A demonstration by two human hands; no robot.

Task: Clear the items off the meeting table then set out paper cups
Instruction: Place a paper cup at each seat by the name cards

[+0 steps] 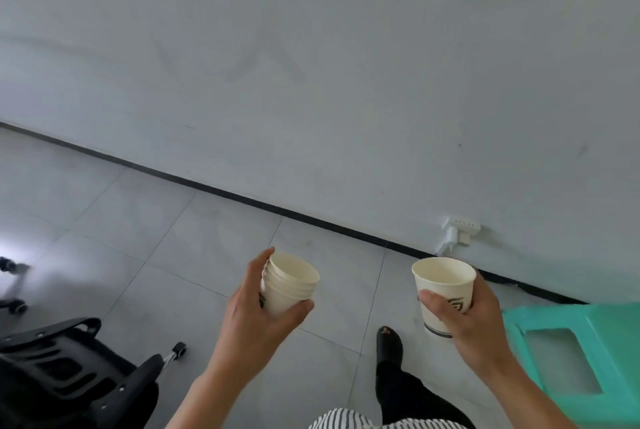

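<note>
My left hand (258,311) grips a stack of several nested white paper cups (289,285), tilted with their mouths up and to the right. My right hand (465,316) holds a single white paper cup (441,281) with a dark logo, upright, thumb across its front. Both hands are raised over the tiled floor, roughly level with each other. The meeting table is out of view.
A black office chair (59,376) on castors stands at the lower left. A turquoise plastic stool (581,359) sits at the lower right. A white wall with a dark skirting and a socket with a plug (457,231) runs ahead. My foot in a black shoe (389,342) is on the floor.
</note>
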